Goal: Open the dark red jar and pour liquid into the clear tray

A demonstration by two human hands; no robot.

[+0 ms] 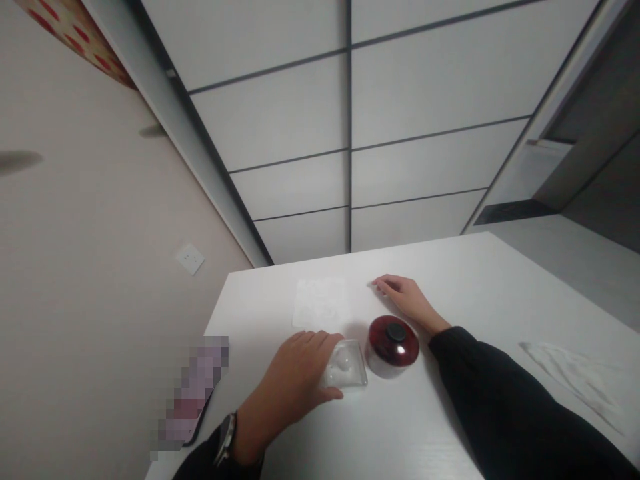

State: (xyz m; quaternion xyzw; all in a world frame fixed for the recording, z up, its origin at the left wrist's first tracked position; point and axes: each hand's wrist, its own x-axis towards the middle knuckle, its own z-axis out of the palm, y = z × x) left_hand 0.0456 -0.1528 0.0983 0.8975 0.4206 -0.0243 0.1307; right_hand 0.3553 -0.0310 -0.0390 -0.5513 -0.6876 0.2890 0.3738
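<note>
Clear squarish container (350, 370) on or just above desk (400, 427), can't tell which; L hand (303, 367) grips its left side, fingers part-open round it. Round pot (387, 367) w/ dark-red lid (380, 337) just right of it. R hand (406, 293) beyond pot, fingers loosely curled, can't tell if holding anything. Pale sheet (320, 303) farther back; white cloth (575, 377) far R; pixelated purplish item (197, 387) at desk's L edge.
</note>
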